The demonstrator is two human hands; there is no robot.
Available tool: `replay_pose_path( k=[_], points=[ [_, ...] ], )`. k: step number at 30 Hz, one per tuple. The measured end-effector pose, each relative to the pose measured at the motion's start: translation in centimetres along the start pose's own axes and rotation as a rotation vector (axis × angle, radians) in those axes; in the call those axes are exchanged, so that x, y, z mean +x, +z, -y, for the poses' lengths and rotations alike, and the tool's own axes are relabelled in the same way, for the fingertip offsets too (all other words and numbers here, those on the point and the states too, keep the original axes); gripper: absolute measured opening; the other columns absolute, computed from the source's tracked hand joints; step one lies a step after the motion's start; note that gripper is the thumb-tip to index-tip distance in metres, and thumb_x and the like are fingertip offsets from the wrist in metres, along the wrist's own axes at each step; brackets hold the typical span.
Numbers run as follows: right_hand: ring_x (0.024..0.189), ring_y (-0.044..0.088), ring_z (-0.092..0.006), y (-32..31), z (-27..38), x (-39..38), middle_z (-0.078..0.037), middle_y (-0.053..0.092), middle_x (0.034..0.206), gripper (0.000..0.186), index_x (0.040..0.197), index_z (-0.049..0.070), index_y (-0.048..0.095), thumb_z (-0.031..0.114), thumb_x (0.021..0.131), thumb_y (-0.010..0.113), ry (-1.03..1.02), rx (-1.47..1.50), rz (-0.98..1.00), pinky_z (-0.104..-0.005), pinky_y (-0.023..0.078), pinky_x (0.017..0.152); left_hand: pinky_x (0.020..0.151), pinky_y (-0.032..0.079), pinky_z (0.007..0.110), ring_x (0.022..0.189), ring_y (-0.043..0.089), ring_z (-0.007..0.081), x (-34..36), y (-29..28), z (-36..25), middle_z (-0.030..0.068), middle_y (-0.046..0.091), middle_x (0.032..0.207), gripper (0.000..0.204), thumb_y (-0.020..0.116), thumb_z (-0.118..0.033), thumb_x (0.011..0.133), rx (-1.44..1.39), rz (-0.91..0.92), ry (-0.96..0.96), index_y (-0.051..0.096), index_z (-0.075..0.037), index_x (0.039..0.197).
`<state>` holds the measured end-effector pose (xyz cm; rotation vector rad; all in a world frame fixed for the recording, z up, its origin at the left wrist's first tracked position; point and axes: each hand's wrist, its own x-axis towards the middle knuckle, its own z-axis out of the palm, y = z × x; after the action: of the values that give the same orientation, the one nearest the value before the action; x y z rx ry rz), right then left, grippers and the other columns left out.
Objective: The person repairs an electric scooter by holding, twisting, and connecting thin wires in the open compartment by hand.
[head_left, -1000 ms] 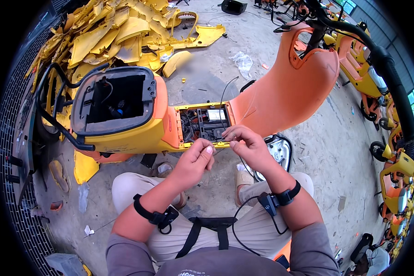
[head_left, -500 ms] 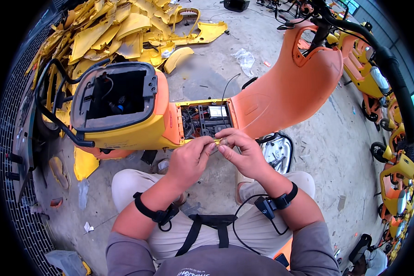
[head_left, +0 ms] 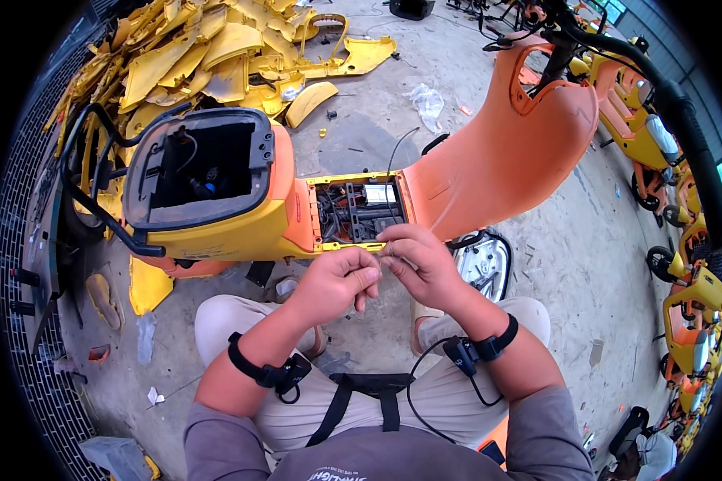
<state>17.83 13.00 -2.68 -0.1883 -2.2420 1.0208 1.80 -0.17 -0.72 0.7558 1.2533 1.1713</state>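
My left hand point(head_left: 337, 282) and my right hand point(head_left: 427, 263) meet fingertip to fingertip in front of a yellow and orange scooter point(head_left: 253, 228). Both are closed in a pinch. Something small and thin shows at the fingertips, too small to name. Just beyond my fingers lies the scooter's uncovered floor compartment point(head_left: 321, 244), with dark wiring and a silver box point(head_left: 379, 193) inside. A thin black cable point(head_left: 390, 160) rises out of it. The orange leg shield point(head_left: 497, 164) stands to the right, and the open seat bucket point(head_left: 160, 215) is at the left.
Yellow body panels point(head_left: 217, 48) are heaped at the far left. A silver, black-rimmed part point(head_left: 485, 268) lies on the floor beyond my right forearm. Clear plastic wrap point(head_left: 427, 106) sits behind the scooter. Several more scooters point(head_left: 694, 297) line the right side.
My left hand has turned slightly, its lower fingers now hanging looser and its fingertips a little apart from where they pressed. The right hand has barely moved; the scooter is unchanged.
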Motion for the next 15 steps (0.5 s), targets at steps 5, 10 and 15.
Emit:
replay_pose_path(
  k=[5, 10, 15],
  points=[
    [0.101, 0.060, -0.0320, 0.0, 0.6, -0.2, -0.015, 0.060, 0.111, 0.017, 0.096, 0.002, 0.059, 0.002, 0.081, 0.068, -0.031, 0.005, 0.018, -0.0391, 0.049, 0.085, 0.057, 0.048, 0.024, 0.062, 0.058, 0.0110, -0.3, -0.1, 0.0, 0.0047, 0.062, 0.075, 0.007, 0.055, -0.006, 0.095, 0.133, -0.052, 0.077, 0.058, 0.000, 0.095],
    [0.099, 0.061, -0.0311, 0.6, 0.8, 0.0, -0.017, 0.060, 0.111, 0.011, 0.092, 0.002, 0.058, 0.002, 0.084, 0.066, 0.005, -0.030, 0.004, -0.0386, 0.049, 0.084, 0.058, 0.048, 0.030, 0.064, 0.062, 0.0152, 0.0, 0.4, 0.5, 0.0075, 0.062, 0.073, 0.006, 0.053, -0.006, 0.095, 0.607, -0.292, 0.407, 0.056, -0.002, 0.096],
    [0.097, 0.061, -0.0287, 0.8, 0.4, 0.6, -0.017, 0.059, 0.114, 0.012, 0.094, 0.001, 0.055, 0.003, 0.087, 0.065, 0.063, -0.028, -0.038, -0.0342, 0.050, 0.078, 0.060, 0.049, 0.034, 0.066, 0.063, 0.0207, 0.6, 1.1, 0.7, 0.0108, 0.060, 0.072, 0.007, 0.051, -0.008, 0.096, 0.716, -0.385, 0.502, 0.054, -0.001, 0.098]
  ],
)
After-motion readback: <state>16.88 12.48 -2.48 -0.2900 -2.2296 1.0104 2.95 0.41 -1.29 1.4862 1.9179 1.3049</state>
